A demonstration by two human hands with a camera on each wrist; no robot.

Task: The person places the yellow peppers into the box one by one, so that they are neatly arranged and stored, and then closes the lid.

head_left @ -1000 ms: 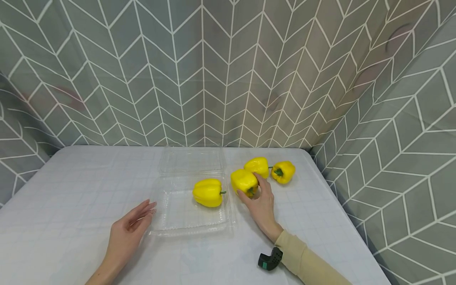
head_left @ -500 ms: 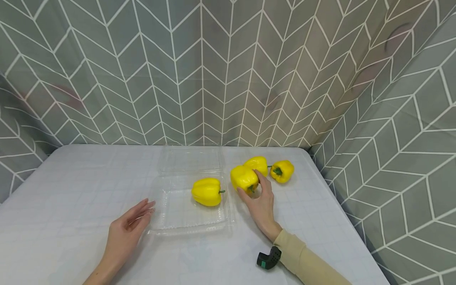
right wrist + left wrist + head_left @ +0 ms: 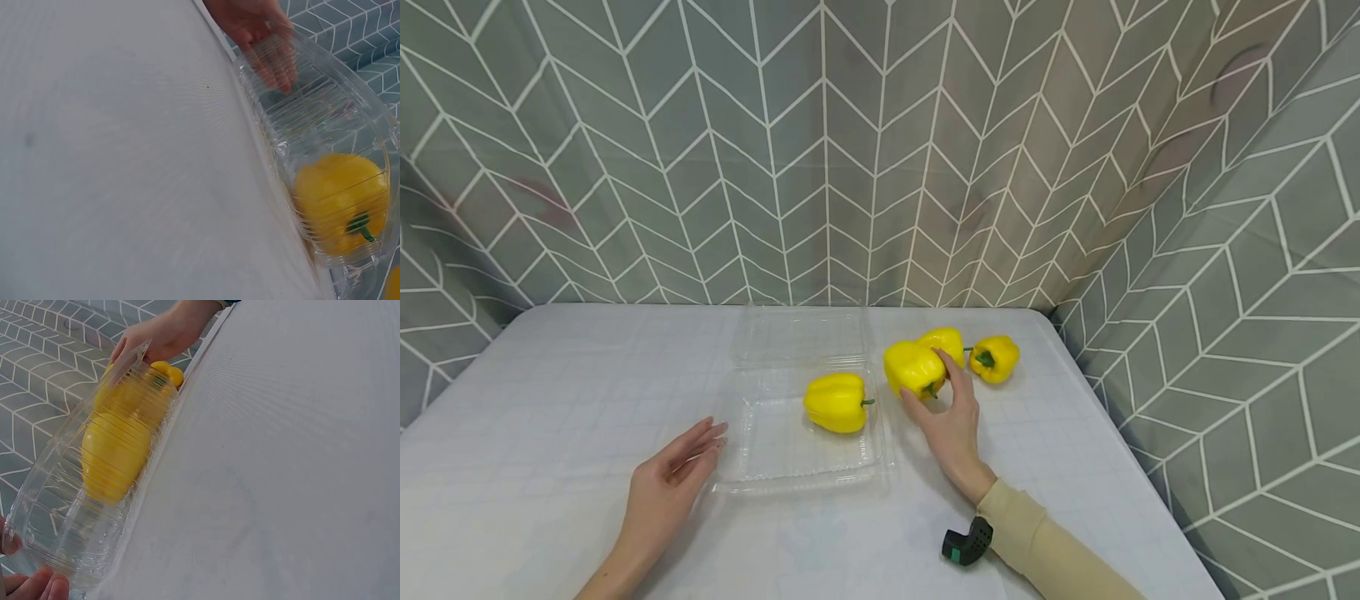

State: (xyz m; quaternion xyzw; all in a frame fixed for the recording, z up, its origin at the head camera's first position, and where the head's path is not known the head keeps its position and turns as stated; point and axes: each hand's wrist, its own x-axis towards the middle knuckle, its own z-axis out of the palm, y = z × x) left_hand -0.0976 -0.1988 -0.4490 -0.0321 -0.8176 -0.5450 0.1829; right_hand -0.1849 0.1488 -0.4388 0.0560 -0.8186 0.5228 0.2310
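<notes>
A yellow bell pepper (image 3: pixel 913 368) sits between the thumb and fingers of my right hand (image 3: pixel 951 425), which grips it just right of a clear plastic clamshell container (image 3: pixel 775 450). Another yellow bell pepper (image 3: pixel 837 403) lies on its side in the container's base, stem toward the right; the right wrist view shows this pepper (image 3: pixel 342 203) through the ribbed wall. My left hand (image 3: pixel 662 492) is at the container's left side, its fairly straight fingers (image 3: pixel 275 69) right at the wall. The container's lid (image 3: pixel 801 337) lies folded back behind the base.
Two more yellow bell peppers, one partly hidden (image 3: pixel 943 342) behind the held one and one farther right (image 3: pixel 995 360), rest on the white-covered table (image 3: pixel 587 375). A black device (image 3: pixel 967 542) is by the right sleeve. A patterned grey curtain (image 3: pixel 850 167) stands behind the table.
The held pepper has shifted slightly up and back in my right hand and now overlaps more of the pepper behind it. My left hand stays at the container's side.
</notes>
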